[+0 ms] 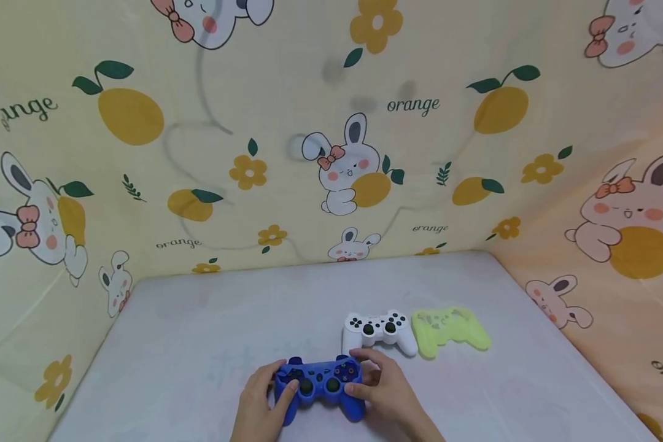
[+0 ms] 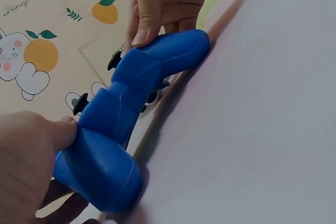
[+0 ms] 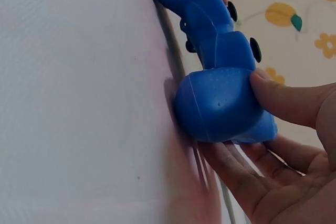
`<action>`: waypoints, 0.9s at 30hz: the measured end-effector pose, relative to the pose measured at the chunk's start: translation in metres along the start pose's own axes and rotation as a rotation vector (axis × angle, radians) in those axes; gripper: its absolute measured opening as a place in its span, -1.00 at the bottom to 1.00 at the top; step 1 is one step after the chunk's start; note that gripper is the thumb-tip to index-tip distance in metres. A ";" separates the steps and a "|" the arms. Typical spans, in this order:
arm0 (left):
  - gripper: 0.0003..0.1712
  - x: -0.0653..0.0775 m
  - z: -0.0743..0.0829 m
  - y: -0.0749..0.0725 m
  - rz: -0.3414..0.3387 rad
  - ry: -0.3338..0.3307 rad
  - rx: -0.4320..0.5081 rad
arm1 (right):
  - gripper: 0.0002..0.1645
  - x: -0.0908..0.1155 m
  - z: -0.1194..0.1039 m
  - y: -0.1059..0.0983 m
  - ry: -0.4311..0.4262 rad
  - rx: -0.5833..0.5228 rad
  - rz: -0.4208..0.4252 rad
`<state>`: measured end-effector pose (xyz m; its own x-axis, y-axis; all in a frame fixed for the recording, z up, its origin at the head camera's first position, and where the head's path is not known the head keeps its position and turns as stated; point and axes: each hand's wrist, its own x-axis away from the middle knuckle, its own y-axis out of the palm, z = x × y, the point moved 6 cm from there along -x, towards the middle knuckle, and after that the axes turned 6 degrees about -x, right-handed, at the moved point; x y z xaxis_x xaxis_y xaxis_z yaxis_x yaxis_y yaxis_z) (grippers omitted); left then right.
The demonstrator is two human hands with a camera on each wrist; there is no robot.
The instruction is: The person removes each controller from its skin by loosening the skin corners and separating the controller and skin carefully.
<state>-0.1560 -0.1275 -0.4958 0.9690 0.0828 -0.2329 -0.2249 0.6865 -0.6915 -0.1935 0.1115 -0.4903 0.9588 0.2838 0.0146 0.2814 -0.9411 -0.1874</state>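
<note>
- A cloth-walled booth (image 1: 287, 80) frames a pale surface (image 1: 199, 344); whether in a home or studio cannot be told.
- Beyond the surface hangs a cream sheet (image 1: 298, 239) printed with rabbits, fruit and the word "orange."
- Matching side panels (image 1: 613, 344) flank the surface left and right.

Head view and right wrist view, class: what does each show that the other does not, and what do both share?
Only the head view shows the white controller, the yellow-green controller-shaped piece, the printed rabbits and the face buttons of the blue controller.

Only the right wrist view shows the seam line on the blue controller's nearer grip.

Both show the blue controller, the left hand, the right hand, the pale tabletop and the patterned cloth.
</note>
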 end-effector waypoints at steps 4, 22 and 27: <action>-0.44 -0.001 0.000 -0.002 -0.009 0.007 -0.008 | -0.43 -0.001 -0.001 0.000 -0.004 0.021 0.009; -0.43 0.001 0.000 0.003 -0.096 -0.015 0.031 | -0.48 -0.002 0.005 0.001 0.028 0.004 -0.008; -0.42 0.000 0.000 0.004 -0.082 -0.003 0.032 | -0.50 -0.002 0.004 -0.001 0.025 0.006 -0.018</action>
<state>-0.1566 -0.1250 -0.4989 0.9843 0.0270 -0.1742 -0.1410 0.7135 -0.6863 -0.1957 0.1122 -0.4941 0.9542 0.2961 0.0424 0.2987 -0.9347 -0.1926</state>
